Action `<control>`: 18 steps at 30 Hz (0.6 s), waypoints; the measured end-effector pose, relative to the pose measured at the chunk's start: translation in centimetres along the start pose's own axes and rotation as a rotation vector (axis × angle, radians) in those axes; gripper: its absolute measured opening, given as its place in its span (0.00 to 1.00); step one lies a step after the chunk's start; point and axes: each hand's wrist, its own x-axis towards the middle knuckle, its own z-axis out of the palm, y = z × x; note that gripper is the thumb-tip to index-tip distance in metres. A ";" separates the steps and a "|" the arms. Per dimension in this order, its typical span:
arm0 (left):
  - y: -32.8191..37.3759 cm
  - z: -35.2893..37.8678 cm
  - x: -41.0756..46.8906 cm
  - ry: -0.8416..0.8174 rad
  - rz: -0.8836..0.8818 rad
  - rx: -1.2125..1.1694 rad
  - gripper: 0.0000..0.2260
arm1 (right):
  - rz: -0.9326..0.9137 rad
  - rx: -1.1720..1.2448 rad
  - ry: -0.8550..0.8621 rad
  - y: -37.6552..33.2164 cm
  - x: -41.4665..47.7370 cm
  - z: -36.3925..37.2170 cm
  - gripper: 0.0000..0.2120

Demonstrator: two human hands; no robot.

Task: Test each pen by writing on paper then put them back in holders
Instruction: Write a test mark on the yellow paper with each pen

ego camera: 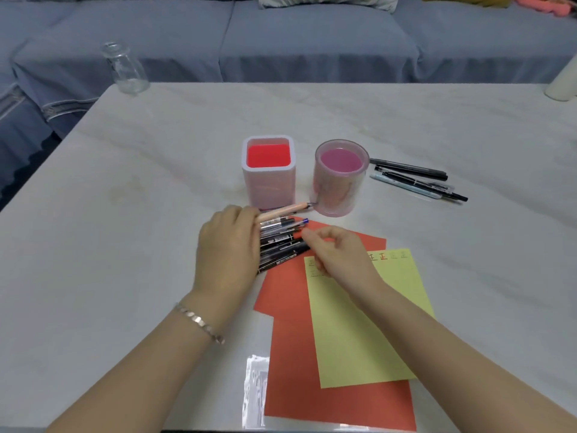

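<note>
Seemingly midway through testing: a few inked marks along the top of the yellow paper (368,323), laid over red paper (312,385) on the bench (125,245). Just beyond, a bundle of pens (281,239), slim, mostly black or clear, held under the curled fingers of the left hand (224,245), right hand (340,254) bent-fingered at their tips, pinching or only touching impossible to tell; needs one pen drawn free next. Farther back, square holder (269,170) and round holder (340,176) empty, loose pens (418,181) beside the latter.
</note>
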 end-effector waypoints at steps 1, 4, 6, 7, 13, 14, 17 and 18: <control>-0.9 0.2 0.3 -0.011 -0.021 0.046 0.08 | 0.004 -0.024 -0.010 0.2 0.1 0.0 0.08; -2.2 1.5 1.0 -0.112 -0.018 0.162 0.02 | -0.019 -0.131 -0.025 0.7 0.3 -0.7 0.05; -1.7 2.2 1.1 -0.162 -0.001 0.176 0.05 | -0.056 -0.255 -0.016 1.0 0.6 -1.9 0.06; -1.0 2.4 1.1 -0.160 0.007 0.145 0.06 | -0.089 -0.335 0.010 1.1 0.9 -2.8 0.07; 3.5 1.7 0.7 -0.177 0.130 -0.097 0.12 | -0.274 -0.899 0.325 0.9 5.7 -12.1 0.13; 3.9 1.6 0.6 -0.204 0.144 -0.122 0.12 | -0.256 -0.979 0.357 0.8 6.8 -13.5 0.12; 4.6 1.4 0.4 -0.283 0.124 -0.165 0.12 | -0.173 -1.109 0.362 0.9 9.4 -16.2 0.11; 4.7 1.4 0.4 -0.287 0.121 -0.168 0.12 | -0.158 -1.131 0.340 1.2 10.0 -16.5 0.11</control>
